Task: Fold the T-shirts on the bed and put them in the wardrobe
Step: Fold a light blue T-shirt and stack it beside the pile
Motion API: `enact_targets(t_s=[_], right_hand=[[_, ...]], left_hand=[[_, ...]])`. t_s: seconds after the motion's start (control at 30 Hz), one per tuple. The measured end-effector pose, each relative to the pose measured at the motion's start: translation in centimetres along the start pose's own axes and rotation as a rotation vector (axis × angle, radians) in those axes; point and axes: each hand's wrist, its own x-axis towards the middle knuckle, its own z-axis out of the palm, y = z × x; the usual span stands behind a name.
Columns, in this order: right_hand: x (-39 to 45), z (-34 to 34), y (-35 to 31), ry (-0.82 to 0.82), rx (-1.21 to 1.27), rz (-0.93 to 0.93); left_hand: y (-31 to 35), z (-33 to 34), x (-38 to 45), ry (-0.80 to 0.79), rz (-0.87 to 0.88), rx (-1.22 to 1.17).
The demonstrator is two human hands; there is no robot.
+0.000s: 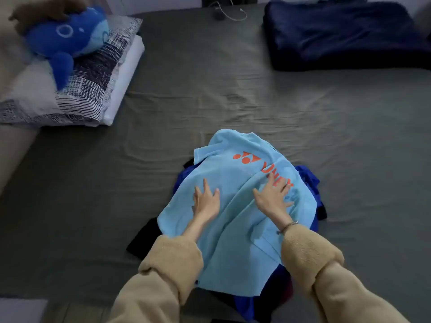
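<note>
A light blue T-shirt (235, 220) with an orange logo lies spread over a heap of darker shirts, royal blue (307, 180) and black (144, 238), near the front of the bed. My left hand (206, 201) rests flat on the shirt's left side with its fingers straight. My right hand (272, 197) presses flat on the right side, fingers splayed over the orange lettering. Both sleeves are tan fleece. The wardrobe is out of view.
The grey-green bed sheet (210, 89) stretches all around the heap. Patterned pillows (88, 89) with a blue plush toy (67, 40) lie at the far left. A folded dark navy blanket (345, 36) sits at the far right. A cable (231, 12) lies at the far edge.
</note>
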Motion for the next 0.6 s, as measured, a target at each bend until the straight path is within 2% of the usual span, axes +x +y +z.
enact_targets(t_s=[0.27, 0.5, 0.6], right_hand=[[4.3, 1.5, 3.3, 0.103, 0.148, 0.216], [6.5, 1.6, 5.5, 0.084, 0.276, 0.231], [7.0, 1.7, 5.9, 0.086, 0.329, 0.215]], left_hand=[[-1.9, 2.0, 5.6, 0.078, -0.218, -0.112], [-1.9, 3.2, 8.5, 0.125, -0.292, -0.521], [-1.8, 3.2, 9.5, 0.067, -0.346, -0.727]])
